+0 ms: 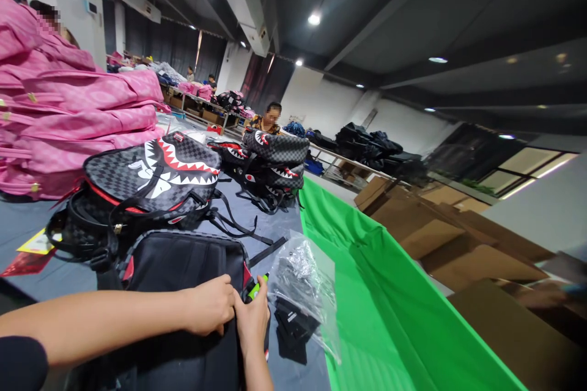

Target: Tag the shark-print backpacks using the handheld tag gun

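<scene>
A black backpack [183,262] lies in front of me, its padded back side up and a red patch near each upper corner. My left hand [208,305] is closed at its right edge, fingers curled onto the fabric; the fingertips are partly hidden. Close beside it, my right hand [252,317] is closed around a slim bright green tool with a black end [257,288], whose exact kind I cannot make out. The right thumb meets the left hand at the bag's edge. Just beyond lies a grey-and-black checkered backpack [119,177] with a shark-mouth print.
Pink backpacks [92,115] are piled at the left. More checkered backpacks [275,161] are stacked farther back, near a person [270,119]. A clear plastic bag [305,275] and black cards [293,330] lie right of my hands. Green cloth [389,305] covers the right side, beside cardboard boxes [486,265].
</scene>
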The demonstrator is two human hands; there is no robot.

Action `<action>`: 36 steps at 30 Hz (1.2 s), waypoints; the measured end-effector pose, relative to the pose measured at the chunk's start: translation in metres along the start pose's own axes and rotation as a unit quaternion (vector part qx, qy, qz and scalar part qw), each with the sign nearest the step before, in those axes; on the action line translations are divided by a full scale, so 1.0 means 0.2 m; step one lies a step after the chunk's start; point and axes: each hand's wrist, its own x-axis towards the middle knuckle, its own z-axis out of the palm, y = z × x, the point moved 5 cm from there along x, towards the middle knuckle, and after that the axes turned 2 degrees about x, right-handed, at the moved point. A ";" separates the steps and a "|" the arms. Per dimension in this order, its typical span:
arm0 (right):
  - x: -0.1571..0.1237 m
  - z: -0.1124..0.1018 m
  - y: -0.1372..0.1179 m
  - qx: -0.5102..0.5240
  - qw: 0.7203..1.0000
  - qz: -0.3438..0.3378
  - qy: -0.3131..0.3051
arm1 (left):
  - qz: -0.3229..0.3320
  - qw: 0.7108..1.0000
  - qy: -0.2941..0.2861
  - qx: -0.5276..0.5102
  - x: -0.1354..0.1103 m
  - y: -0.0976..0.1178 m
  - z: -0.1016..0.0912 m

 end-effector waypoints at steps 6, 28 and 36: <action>-0.02 -0.05 -0.04 0.104 0.994 0.013 0.014 | -0.085 0.994 0.059 -0.030 -0.05 -0.03 0.00; -0.20 -0.27 -0.19 0.342 0.928 0.143 -0.040 | -0.159 0.971 0.122 -0.128 -0.14 -0.02 0.02; -0.18 -0.25 -0.19 0.223 0.968 0.105 -0.043 | -0.110 0.966 0.208 -0.109 -0.18 0.00 0.05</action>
